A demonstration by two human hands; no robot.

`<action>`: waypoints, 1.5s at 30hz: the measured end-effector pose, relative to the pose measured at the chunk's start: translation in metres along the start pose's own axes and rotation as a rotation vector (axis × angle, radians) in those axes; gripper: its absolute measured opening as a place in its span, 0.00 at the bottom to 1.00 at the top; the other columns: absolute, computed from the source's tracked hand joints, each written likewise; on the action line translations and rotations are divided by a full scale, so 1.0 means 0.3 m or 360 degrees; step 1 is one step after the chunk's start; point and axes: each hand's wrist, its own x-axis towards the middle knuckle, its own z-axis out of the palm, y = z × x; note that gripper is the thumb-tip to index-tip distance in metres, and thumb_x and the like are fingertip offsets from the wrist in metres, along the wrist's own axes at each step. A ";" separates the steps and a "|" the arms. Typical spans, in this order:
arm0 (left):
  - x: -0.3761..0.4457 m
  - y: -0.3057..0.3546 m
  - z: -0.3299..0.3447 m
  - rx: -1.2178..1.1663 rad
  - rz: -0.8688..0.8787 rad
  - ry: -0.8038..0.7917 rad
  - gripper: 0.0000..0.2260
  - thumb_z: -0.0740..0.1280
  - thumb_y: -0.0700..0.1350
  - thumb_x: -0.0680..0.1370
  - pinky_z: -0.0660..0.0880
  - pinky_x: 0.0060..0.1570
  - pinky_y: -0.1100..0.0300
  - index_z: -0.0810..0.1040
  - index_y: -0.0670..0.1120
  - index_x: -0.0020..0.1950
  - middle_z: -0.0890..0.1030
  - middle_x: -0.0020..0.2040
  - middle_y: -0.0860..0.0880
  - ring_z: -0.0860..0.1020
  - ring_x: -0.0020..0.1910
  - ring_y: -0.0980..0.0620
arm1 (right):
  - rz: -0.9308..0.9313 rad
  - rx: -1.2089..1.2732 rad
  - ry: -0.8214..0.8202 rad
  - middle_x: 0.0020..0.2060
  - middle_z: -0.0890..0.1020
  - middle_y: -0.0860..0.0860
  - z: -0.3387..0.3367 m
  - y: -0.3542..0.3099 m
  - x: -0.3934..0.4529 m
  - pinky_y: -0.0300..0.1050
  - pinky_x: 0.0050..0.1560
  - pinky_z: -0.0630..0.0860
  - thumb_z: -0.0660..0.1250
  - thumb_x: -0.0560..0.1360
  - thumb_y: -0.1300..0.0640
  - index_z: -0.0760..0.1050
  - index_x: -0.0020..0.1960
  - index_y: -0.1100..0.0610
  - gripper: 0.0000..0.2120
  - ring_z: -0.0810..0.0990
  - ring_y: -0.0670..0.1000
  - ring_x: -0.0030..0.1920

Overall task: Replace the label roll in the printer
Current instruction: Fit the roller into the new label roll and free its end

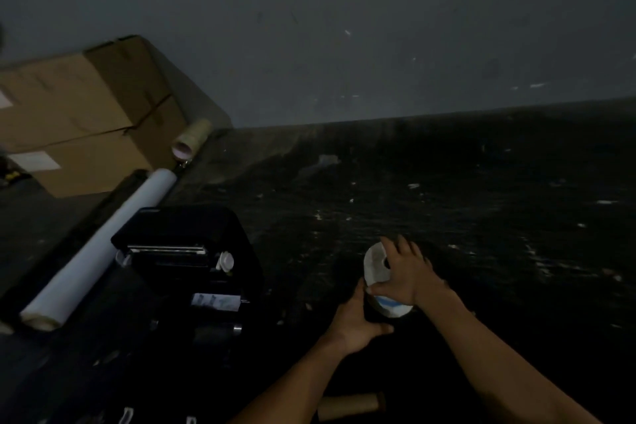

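Observation:
The black label printer (192, 272) stands open on the dark surface at the left, its lid tipped back and its roll bay exposed. To its right both my hands hold a white label roll (375, 265) with a blue-edged loose end. My right hand (407, 272) grips the roll from above, fingers over its core. My left hand (358, 323) cups it from below, partly hiding the underside. A brown cardboard core (351, 406) lies near the bottom edge between my forearms.
A long white paper roll (103, 248) lies diagonally left of the printer. Stacked cardboard boxes (82, 113) and a tape roll (191, 141) sit at the back left against the grey wall. Small paper scraps litter the dim dark surface on the right.

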 end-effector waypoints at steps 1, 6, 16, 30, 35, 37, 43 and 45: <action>0.009 0.009 -0.001 -0.0043 0.0003 0.0024 0.45 0.76 0.47 0.68 0.65 0.63 0.64 0.51 0.56 0.77 0.69 0.72 0.52 0.68 0.70 0.53 | -0.0016 -0.0005 0.0036 0.75 0.54 0.57 -0.009 -0.001 0.012 0.60 0.71 0.58 0.71 0.62 0.37 0.45 0.75 0.49 0.52 0.52 0.62 0.74; 0.040 0.066 -0.101 -0.0289 0.0101 0.0074 0.41 0.77 0.52 0.66 0.66 0.63 0.63 0.59 0.62 0.73 0.70 0.67 0.61 0.68 0.65 0.61 | 0.0059 0.0519 0.0180 0.72 0.64 0.55 -0.122 -0.013 0.063 0.54 0.67 0.68 0.77 0.61 0.46 0.51 0.75 0.48 0.50 0.65 0.58 0.69; 0.210 0.232 -0.380 -0.0083 0.0349 0.0295 0.45 0.80 0.53 0.61 0.70 0.64 0.60 0.61 0.58 0.72 0.71 0.68 0.55 0.71 0.64 0.57 | 0.0253 0.1695 0.0094 0.69 0.69 0.53 -0.185 0.110 0.354 0.55 0.65 0.71 0.77 0.44 0.32 0.65 0.65 0.34 0.50 0.70 0.55 0.66; 0.375 0.234 -0.449 0.0211 0.0175 0.0284 0.45 0.79 0.53 0.63 0.64 0.68 0.57 0.58 0.59 0.74 0.62 0.74 0.52 0.64 0.70 0.53 | -0.0626 0.0607 0.0491 0.66 0.70 0.47 -0.230 0.016 0.328 0.39 0.67 0.61 0.71 0.71 0.54 0.76 0.62 0.52 0.20 0.66 0.48 0.69; 0.375 0.226 -0.430 0.0237 0.0164 0.0274 0.45 0.78 0.54 0.64 0.63 0.68 0.57 0.57 0.59 0.75 0.61 0.75 0.52 0.63 0.71 0.52 | -0.0648 0.0419 0.0630 0.67 0.73 0.53 -0.167 0.033 0.345 0.57 0.69 0.65 0.73 0.69 0.57 0.80 0.56 0.50 0.16 0.68 0.55 0.69; 0.374 0.228 -0.434 0.0238 0.0161 0.0260 0.45 0.78 0.54 0.64 0.64 0.68 0.57 0.57 0.59 0.75 0.60 0.76 0.52 0.63 0.71 0.52 | -0.0654 0.0416 0.0681 0.65 0.75 0.53 -0.157 0.035 0.343 0.62 0.66 0.68 0.73 0.68 0.58 0.82 0.52 0.50 0.13 0.69 0.54 0.68; 0.370 0.217 -0.435 0.0219 0.0154 0.0237 0.45 0.78 0.54 0.63 0.64 0.69 0.54 0.57 0.59 0.74 0.61 0.75 0.52 0.63 0.70 0.52 | -0.0598 0.0596 0.0654 0.65 0.75 0.49 -0.154 0.024 0.315 0.60 0.67 0.66 0.72 0.69 0.58 0.82 0.45 0.47 0.07 0.69 0.50 0.68; 0.378 0.222 -0.436 0.0202 0.0148 0.0234 0.46 0.79 0.55 0.62 0.65 0.69 0.53 0.58 0.58 0.75 0.62 0.74 0.53 0.64 0.70 0.52 | -0.0607 0.0675 0.0588 0.67 0.72 0.46 -0.170 0.038 0.295 0.57 0.69 0.64 0.71 0.71 0.57 0.82 0.44 0.45 0.07 0.66 0.47 0.69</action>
